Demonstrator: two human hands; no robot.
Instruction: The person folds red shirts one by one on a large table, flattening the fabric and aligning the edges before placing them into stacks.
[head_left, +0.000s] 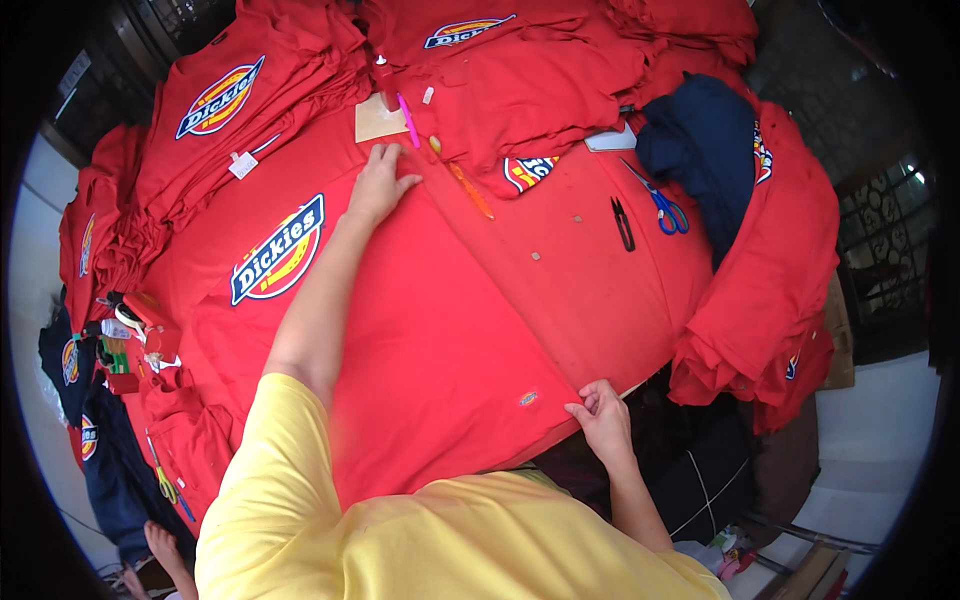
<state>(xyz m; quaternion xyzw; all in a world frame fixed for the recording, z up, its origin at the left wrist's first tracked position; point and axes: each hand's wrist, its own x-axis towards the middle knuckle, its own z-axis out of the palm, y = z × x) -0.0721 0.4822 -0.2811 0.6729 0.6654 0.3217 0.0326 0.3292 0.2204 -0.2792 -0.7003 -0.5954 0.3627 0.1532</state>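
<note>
Shirt [430, 340] lies flat under and between both hands. Left hand [375, 190]: palm down, fingers mostly extended on its far edge, grasping nothing visible; card [372, 122] just beyond. Right hand [606, 418]: thumb and forefinger pinch its near corner; snips [622, 224], then blue scissors [668, 212], lie beyond.

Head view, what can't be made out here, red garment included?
- Head view: underside of the red garment, hidden by its upper face.
- Head view: garment's near edge, partly hidden by yellow shirt.
- Head view: detail on the small patch, too small.
- Head view: bare limb at lower left, cut off by lower edge.
</note>
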